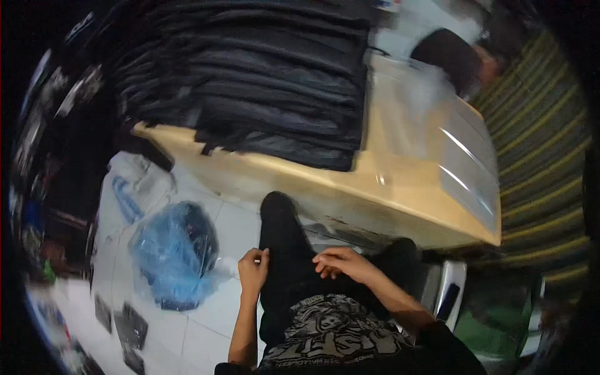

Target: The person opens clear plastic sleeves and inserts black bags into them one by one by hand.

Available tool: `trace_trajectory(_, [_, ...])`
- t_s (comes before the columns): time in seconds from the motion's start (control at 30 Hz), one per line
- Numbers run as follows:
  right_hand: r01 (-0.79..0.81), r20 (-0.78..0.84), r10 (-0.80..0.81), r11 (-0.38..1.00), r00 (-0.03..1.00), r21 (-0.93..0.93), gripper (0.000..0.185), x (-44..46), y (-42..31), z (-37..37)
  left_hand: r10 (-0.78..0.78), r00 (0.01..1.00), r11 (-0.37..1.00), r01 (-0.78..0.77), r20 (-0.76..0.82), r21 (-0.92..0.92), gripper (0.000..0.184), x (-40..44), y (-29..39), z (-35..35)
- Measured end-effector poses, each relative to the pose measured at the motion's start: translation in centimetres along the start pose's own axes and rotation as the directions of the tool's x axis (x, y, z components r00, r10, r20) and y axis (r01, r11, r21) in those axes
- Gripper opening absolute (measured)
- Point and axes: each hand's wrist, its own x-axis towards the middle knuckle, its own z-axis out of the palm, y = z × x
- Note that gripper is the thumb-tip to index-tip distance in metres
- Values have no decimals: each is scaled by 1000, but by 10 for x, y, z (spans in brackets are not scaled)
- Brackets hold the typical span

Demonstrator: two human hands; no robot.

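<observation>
Against a yellow table (365, 178), a person sits with knees at the front edge, which slants down toward the right. Black cloth (269, 94) lies piled across the table's left and middle, its near end reaching that edge; a strip of yellow top runs between it and a clear plastic sheet (465, 165) by the right end. Dark material striped in yellow (544, 156) borders that end. White tiled floor (237, 228) shows between the left leg of the black trousers (278, 240) and a blue plastic bag (172, 259), giving room at that side. The left hand (253, 270) is just beside the left thigh, its grip narrow, thumb near bent fingers; the right hand (342, 262) is over the lap, its grip half-curled. Whether either holds anything cannot be told.
</observation>
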Motion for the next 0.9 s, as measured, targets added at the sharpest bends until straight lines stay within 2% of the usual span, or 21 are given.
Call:
trace_trajectory(0.07, [105,43,-100,985,994,-138,32,-40,-27,-25,399,917,910,-393,21,-128,14,13,67,16])
trace_trajectory(0.13, [189,-145,-220,961,965,-204,30,-81,-46,-63,372,906,918,-326,202,-228,8,13,133,28])
trace_trajectory(0.17, [225,-327,-290,949,900,-221,27,-106,-59,-71,534,815,837,-473,225,-275,7,13,155,29])
trace_trajectory(0.2, [256,-488,-349,934,800,-248,25,-126,-68,-85,554,767,818,-430,323,-382,7,13,177,33])
trace_trajectory(0.27, [252,-664,-635,770,395,-586,23,-149,-67,-123,686,635,713,-491,354,-501,8,16,218,42])
trace_trajectory(0.33, [58,-767,-621,782,162,-621,24,-172,-78,-149,754,537,650,-532,377,-542,9,21,258,49])
trace_trajectory(0.4, [-99,-716,-697,711,26,-696,25,-180,-80,-179,826,454,563,-619,335,-548,13,31,284,64])
trace_trajectory(0.43, [-164,-713,-701,700,32,-695,26,-183,-78,-192,866,408,499,-689,287,-525,16,36,294,75])
trace_trajectory(0.47, [-253,-642,-766,617,20,-745,27,-184,-77,-203,905,356,425,-755,232,-499,19,43,304,86])
trace_trajectory(0.53, [-428,-491,-871,433,30,-793,28,-180,-68,-219,919,332,383,-878,212,-288,23,52,320,100])
trace_trajectory(0.57, [-409,-639,-765,558,85,-722,30,-179,-65,-224,926,321,355,-919,196,-172,25,57,326,107])
trace_trajectory(0.67, [-474,-697,-705,572,135,-670,30,-174,-55,-226,898,385,393,-919,213,4,29,72,324,129])
trace_trajectory(0.7, [-475,-683,-717,558,137,-681,29,-172,-53,-231,862,417,418,-906,288,59,26,76,320,134])
trace_trajectory(0.8, [-464,-687,-717,571,121,-678,26,-175,-59,-230,878,388,392,-919,281,44,26,78,317,137])
trace_trajectory(0.9, [-446,-689,-716,582,114,-680,24,-170,-57,-242,891,386,391,-920,241,28,19,82,316,140])
